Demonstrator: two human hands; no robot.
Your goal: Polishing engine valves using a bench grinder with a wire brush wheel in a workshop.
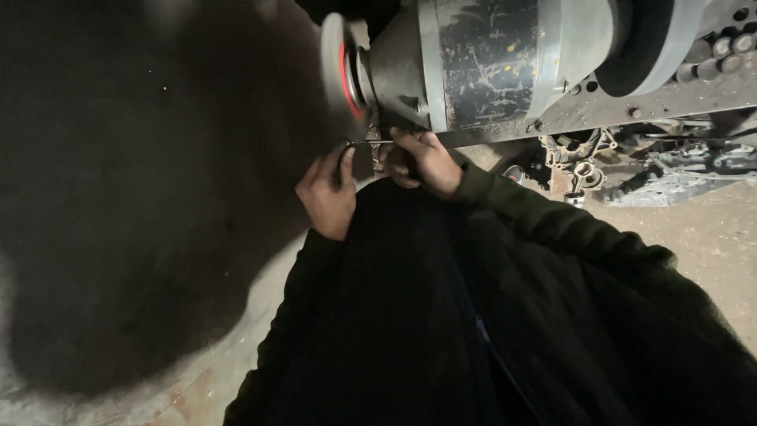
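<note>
Both the left hand and the right hand grip a thin, dull metal rod just below the red-marked grey grinding wheel of the scuffed black bench motor, apparently mid-grinding, which calls for steady pressure.

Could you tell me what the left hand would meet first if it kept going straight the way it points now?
Probably the grinding wheel above the left hand; depth is hard to judge.

a workshop: a bench grinder with grinding wheel, metal castings, dusty floor.
</note>
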